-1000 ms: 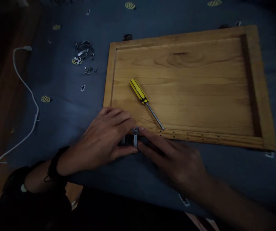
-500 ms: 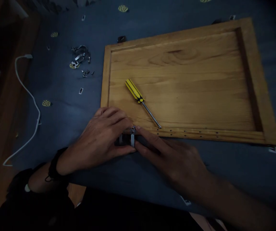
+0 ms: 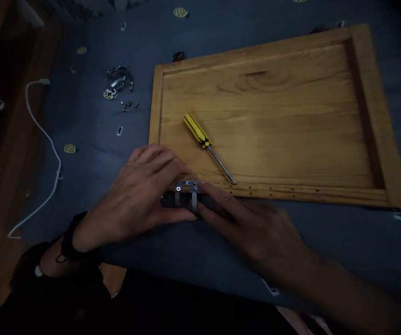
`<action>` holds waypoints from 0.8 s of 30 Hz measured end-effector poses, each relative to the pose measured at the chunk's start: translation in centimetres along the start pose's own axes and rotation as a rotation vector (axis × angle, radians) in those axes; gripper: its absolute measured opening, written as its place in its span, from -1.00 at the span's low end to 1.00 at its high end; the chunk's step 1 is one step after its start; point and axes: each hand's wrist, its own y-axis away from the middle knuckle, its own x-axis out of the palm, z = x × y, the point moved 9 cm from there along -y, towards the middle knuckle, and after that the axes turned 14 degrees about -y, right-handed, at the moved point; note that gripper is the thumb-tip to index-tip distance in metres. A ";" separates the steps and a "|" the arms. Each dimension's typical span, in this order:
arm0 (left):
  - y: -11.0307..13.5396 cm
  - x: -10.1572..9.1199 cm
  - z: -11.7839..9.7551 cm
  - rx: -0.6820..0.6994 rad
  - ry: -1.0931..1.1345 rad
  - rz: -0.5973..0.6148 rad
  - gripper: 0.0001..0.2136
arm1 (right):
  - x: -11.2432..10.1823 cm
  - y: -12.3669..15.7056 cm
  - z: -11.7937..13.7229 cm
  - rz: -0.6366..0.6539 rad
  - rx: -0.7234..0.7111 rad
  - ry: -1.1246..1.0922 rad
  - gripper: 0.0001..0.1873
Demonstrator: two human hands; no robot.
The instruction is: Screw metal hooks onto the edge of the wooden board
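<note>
A metal hinge (image 3: 186, 186) with a flat, holed plate and two arms lies at the near-left edge of a wooden cabinet door (image 3: 273, 111). One screw head shows in its plate. My left hand (image 3: 144, 190) arches around the hinge's left side, thumb below it and fingers on the door. From the right, my right hand (image 3: 252, 223) pinches the hinge's other end between index finger and thumb. Just beyond, a screwdriver (image 3: 200, 135) with a yellow and black handle lies on the door, its tip near the row of holes.
Left of the door, curved metal fittings (image 3: 118, 83) and several loose screws (image 3: 126, 106) lie on the dark blue patterned cloth (image 3: 95, 186). A white cable (image 3: 51, 139) runs along the left side. A small dark piece (image 3: 178, 56) sits at the door's far edge.
My left fingers have drawn back a little to the left, uncovering more of the hinge plate and its screw head. The right hand keeps its grip. The whole view has shifted slightly.
</note>
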 end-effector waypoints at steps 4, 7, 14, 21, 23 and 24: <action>0.2 -1.2 0.8 0.008 0.040 0.000 -0.52 | -0.1 -0.1 0.0 0.007 0.000 -0.008 -0.54; 0.3 -1.6 1.3 0.031 0.051 0.011 -0.58 | -0.3 -0.2 0.1 -0.008 -0.014 0.000 -0.54; 0.4 -2.4 3.9 -0.113 0.133 -0.023 -0.70 | 0.1 0.1 0.0 -0.005 0.001 -0.023 -0.49; 0.5 -2.7 7.1 -0.341 0.075 -0.080 -0.82 | 0.2 0.1 -0.1 0.020 -0.006 -0.018 -0.49; 0.6 -2.7 8.1 -0.397 0.046 -0.114 -0.82 | 0.4 0.1 0.0 0.029 -0.018 -0.021 -0.51; 0.6 -2.6 8.7 -0.429 0.035 -0.128 -0.82 | 0.4 0.2 0.0 0.018 -0.013 -0.025 -0.52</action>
